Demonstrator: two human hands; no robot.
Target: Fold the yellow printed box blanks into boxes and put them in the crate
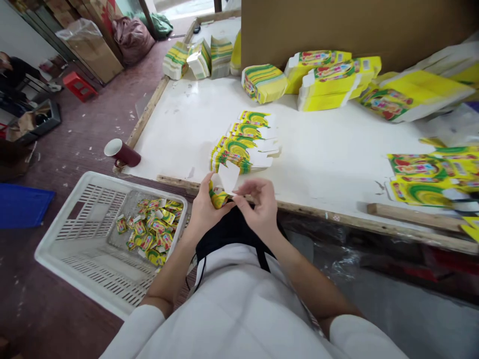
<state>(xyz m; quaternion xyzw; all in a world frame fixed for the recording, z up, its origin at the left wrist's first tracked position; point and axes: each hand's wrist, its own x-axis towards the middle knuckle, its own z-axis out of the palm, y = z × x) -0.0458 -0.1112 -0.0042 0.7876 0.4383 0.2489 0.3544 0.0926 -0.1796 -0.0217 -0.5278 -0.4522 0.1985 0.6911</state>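
Near the table's front edge, my left hand is closed around a small yellow and green carton, whose white flap stands up. My right hand is at the carton's right side, with thumb and forefinger pinched at the edge of the white flap. Just beyond both hands, a fanned row of flat yellow cartons lies on the white table. To the left of my left hand, a white plastic crate on the floor holds many small folded cartons.
A maroon mug lies tipped at the table's left corner. Stacks of flat cartons line the back against a brown board. More cartons and a wooden strip lie at right. A red stool and a seated person are at far left.
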